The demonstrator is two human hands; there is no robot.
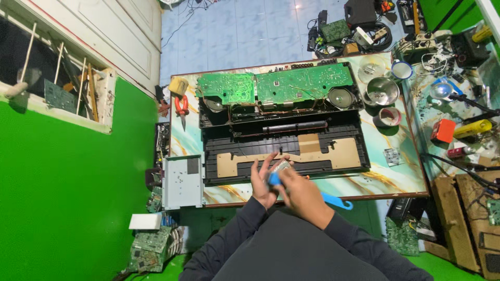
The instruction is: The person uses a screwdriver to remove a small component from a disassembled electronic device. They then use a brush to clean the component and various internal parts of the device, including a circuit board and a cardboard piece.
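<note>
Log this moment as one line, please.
left hand: holds small grey part | right hand: blue tool on part | opened keyboard case behind

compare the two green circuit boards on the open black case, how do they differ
The left green circuit board is shorter and nearly square; the right green circuit board is long and spans more of the open black case. The left one looks brighter, the right one darker. Both lie flat, side by side, along the case's far edge.

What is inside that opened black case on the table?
Inside the black case lie two green circuit boards, a round speaker at each end, thin wires and a tan panel. Whatever sits under the boards is covered. The hands hide part of the front edge.
</note>
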